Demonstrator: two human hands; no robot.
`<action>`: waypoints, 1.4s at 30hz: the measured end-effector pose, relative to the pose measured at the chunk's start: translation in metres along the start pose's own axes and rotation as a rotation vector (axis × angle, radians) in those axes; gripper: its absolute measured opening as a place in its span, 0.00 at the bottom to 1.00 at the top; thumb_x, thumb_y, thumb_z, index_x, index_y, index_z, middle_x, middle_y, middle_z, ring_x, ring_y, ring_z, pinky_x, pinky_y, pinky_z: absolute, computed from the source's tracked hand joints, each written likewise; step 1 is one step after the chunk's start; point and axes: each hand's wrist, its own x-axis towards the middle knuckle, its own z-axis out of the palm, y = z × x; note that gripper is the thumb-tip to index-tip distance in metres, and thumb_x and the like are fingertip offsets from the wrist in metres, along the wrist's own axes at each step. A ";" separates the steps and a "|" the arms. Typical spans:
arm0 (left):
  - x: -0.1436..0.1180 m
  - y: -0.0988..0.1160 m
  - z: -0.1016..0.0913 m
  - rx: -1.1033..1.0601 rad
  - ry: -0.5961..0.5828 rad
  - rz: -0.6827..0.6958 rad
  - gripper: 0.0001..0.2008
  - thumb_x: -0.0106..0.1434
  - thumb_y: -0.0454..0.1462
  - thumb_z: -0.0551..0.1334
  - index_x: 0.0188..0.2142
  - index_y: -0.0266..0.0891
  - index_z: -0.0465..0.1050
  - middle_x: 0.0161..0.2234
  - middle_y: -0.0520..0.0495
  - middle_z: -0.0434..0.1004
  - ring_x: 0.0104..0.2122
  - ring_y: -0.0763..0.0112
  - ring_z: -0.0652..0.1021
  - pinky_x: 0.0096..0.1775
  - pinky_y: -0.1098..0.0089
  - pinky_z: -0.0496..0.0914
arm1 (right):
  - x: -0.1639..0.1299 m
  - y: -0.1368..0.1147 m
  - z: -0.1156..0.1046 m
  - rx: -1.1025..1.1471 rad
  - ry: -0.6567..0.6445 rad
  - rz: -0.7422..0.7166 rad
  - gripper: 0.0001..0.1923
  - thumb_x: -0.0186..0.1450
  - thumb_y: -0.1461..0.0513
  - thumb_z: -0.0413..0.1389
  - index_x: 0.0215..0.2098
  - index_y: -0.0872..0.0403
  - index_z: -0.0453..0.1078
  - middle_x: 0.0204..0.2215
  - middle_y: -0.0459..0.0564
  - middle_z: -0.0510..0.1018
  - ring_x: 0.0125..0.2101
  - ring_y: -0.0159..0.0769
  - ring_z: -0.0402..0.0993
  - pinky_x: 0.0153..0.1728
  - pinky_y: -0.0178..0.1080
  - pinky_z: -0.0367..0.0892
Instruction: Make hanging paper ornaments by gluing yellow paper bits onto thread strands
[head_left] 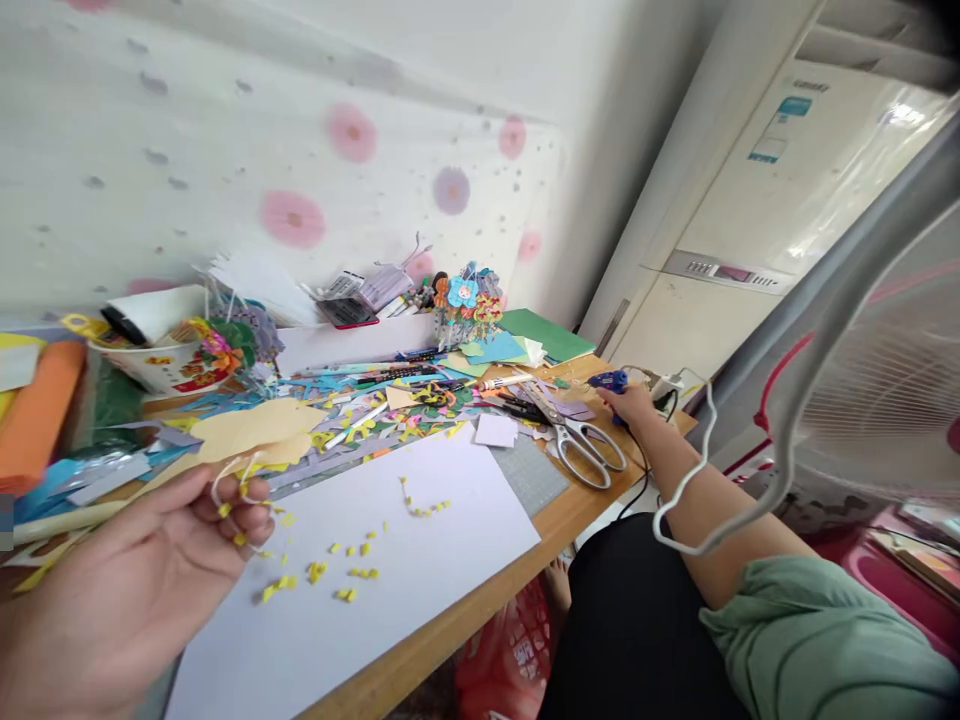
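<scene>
My left hand (pixel 180 545) is raised at the lower left, thumb and fingers pinching a thin white string (pixel 217 490) with small yellow paper bits on it. Beneath and beside that hand lies a white sheet (pixel 420 620) on the table. Several yellow paper bits (pixel 316 572) are scattered over it, and a short strand with yellow pieces (pixel 427 510) rests farther back. My right hand (pixel 636 405) reaches to the table's right end, its fingers around a blue glue gun (pixel 609 380) with a black cord. Part of the gun is hidden by the hand.
Silver-handled scissors (pixel 589 450) lie left of my right arm on a grey cutting mat (pixel 529 475). Coloured paper scraps (pixel 420 395) cover the table's back. A decorated tub (pixel 161 368) stands at left. A white cable (pixel 694 480) loops over my right arm beside a fan (pixel 885 370).
</scene>
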 end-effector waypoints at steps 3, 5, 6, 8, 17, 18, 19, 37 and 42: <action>-0.020 0.001 0.015 -0.012 -0.026 0.098 0.13 0.64 0.26 0.50 0.27 0.38 0.67 0.23 0.51 0.71 0.23 0.74 0.72 0.22 0.76 0.71 | -0.003 -0.022 -0.004 -0.094 0.205 0.062 0.15 0.58 0.57 0.65 0.36 0.59 0.70 0.38 0.60 0.75 0.44 0.49 0.69 0.41 0.45 0.65; -0.027 -0.001 0.020 -0.028 -0.035 0.120 0.13 0.65 0.26 0.50 0.27 0.37 0.66 0.23 0.51 0.71 0.23 0.75 0.72 0.22 0.76 0.70 | -0.009 -0.046 0.004 -0.109 0.304 -0.014 0.17 0.60 0.56 0.61 0.43 0.59 0.69 0.45 0.64 0.72 0.48 0.50 0.66 0.46 0.46 0.62; -0.028 -0.002 0.021 -0.039 -0.036 0.120 0.13 0.66 0.27 0.50 0.28 0.37 0.66 0.23 0.51 0.71 0.24 0.75 0.73 0.23 0.76 0.70 | -0.016 -0.060 0.012 -0.100 0.362 -0.087 0.17 0.61 0.57 0.59 0.44 0.59 0.70 0.46 0.64 0.73 0.46 0.48 0.68 0.47 0.47 0.61; -0.028 -0.003 0.020 -0.058 -0.042 0.113 0.13 0.66 0.27 0.50 0.28 0.36 0.67 0.23 0.51 0.70 0.24 0.75 0.73 0.23 0.76 0.70 | -0.037 -0.090 0.036 -0.071 0.291 -0.194 0.12 0.62 0.58 0.58 0.40 0.57 0.72 0.40 0.57 0.76 0.38 0.43 0.72 0.43 0.45 0.64; -0.023 -0.006 0.019 -0.071 -0.029 0.091 0.12 0.65 0.28 0.53 0.26 0.35 0.67 0.22 0.51 0.70 0.23 0.74 0.74 0.24 0.76 0.69 | -0.135 -0.165 0.105 -0.229 -0.872 -0.875 0.08 0.63 0.66 0.59 0.40 0.53 0.77 0.40 0.53 0.79 0.42 0.41 0.74 0.45 0.41 0.67; -0.023 -0.006 0.018 -0.075 -0.029 0.088 0.12 0.65 0.28 0.53 0.26 0.35 0.67 0.21 0.51 0.70 0.24 0.74 0.74 0.24 0.76 0.69 | -0.138 -0.167 0.107 -0.233 -0.887 -0.874 0.08 0.63 0.65 0.59 0.41 0.53 0.77 0.39 0.53 0.79 0.42 0.40 0.74 0.45 0.40 0.67; -0.024 -0.006 0.018 -0.075 -0.034 0.083 0.12 0.65 0.28 0.53 0.25 0.35 0.67 0.21 0.50 0.70 0.24 0.74 0.75 0.24 0.76 0.70 | -0.140 -0.168 0.109 -0.241 -0.891 -0.879 0.07 0.63 0.64 0.59 0.40 0.52 0.77 0.39 0.52 0.78 0.41 0.40 0.74 0.44 0.39 0.68; -0.015 -0.017 0.003 -0.068 -0.161 0.083 0.10 0.60 0.30 0.59 0.23 0.35 0.71 0.21 0.49 0.72 0.24 0.71 0.77 0.24 0.74 0.72 | -0.148 -0.215 0.080 0.154 -0.435 -1.391 0.11 0.67 0.68 0.53 0.45 0.50 0.71 0.37 0.51 0.82 0.33 0.34 0.78 0.34 0.36 0.68; -0.019 -0.017 0.007 -0.087 -0.127 0.071 0.09 0.60 0.29 0.59 0.24 0.35 0.70 0.21 0.51 0.71 0.24 0.70 0.78 0.23 0.74 0.72 | -0.159 -0.231 0.099 0.512 -0.515 -1.200 0.05 0.66 0.67 0.56 0.39 0.55 0.73 0.30 0.52 0.82 0.30 0.33 0.79 0.30 0.32 0.72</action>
